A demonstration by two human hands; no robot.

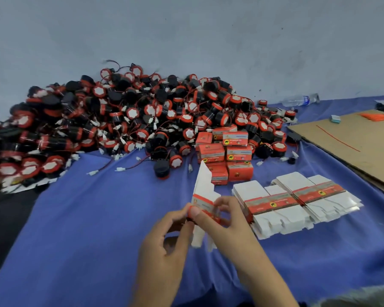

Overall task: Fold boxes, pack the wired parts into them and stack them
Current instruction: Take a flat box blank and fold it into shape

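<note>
Flat box blank (pixel 204 187): standing on end between the hands, long axis running up and away, white flap pointing toward the packed boxes (pixel 227 155). Left hand (pixel 164 247) and right hand (pixel 227 220) are both pinching its red band (thumbs close together). Stack of blanks (pixel 297 200) is lying right of the right hand; pile of wired parts (pixel 120 120) is lying beyond the left hand.

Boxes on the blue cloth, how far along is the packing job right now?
Done: a small stack of closed boxes. In hand: the left hand and right hand pinch one unfolded box. Left: the large heap of wired parts and the bundles of flat boxes, so most remains.
</note>
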